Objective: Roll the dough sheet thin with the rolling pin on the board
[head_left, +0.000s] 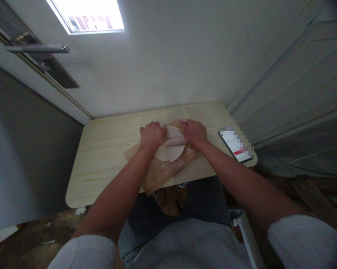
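Note:
A flat round of pale dough (pixel 170 153) lies on a brown wooden board (pixel 159 172) dusted with flour. Across the dough runs a light wooden rolling pin (pixel 175 141). Fingers curled, my left hand (pixel 153 134) is wrapped round the pin's left end. The pin's right end is in my right hand (pixel 194 131), also closed. Both hands cover the ends of the pin, so only its middle shows. The dough reaches out on the near and far sides of the pin, and its near edge is slightly uneven.
The board rests askew on a pale wood-grain table (pixel 106 157) with rounded corners. A phone (pixel 235 145) with a lit screen lies near the table's right end. Behind the table stands a white door with a metal handle (pixel 39 48) and a bright window (pixel 90 16).

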Action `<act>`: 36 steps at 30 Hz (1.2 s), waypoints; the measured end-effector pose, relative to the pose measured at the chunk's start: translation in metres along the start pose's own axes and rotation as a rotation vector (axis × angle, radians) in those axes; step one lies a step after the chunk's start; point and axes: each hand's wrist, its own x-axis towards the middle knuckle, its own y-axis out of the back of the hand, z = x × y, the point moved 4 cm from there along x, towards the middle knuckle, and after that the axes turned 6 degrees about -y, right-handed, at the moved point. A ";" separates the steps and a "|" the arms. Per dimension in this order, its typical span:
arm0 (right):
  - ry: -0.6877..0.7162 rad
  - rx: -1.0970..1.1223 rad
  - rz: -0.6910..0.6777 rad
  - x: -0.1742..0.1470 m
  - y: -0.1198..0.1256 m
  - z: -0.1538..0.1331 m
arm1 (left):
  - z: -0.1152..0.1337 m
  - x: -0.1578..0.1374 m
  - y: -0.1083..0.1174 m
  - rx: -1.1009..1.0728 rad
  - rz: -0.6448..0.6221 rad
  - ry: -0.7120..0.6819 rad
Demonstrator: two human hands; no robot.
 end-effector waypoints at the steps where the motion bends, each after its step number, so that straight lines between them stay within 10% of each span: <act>1: -0.002 -0.003 -0.007 0.001 0.000 0.000 | 0.000 0.001 -0.001 0.003 0.001 -0.001; 36: 0.084 0.036 0.156 -0.001 -0.003 0.001 | 0.005 -0.001 0.003 0.005 0.012 0.032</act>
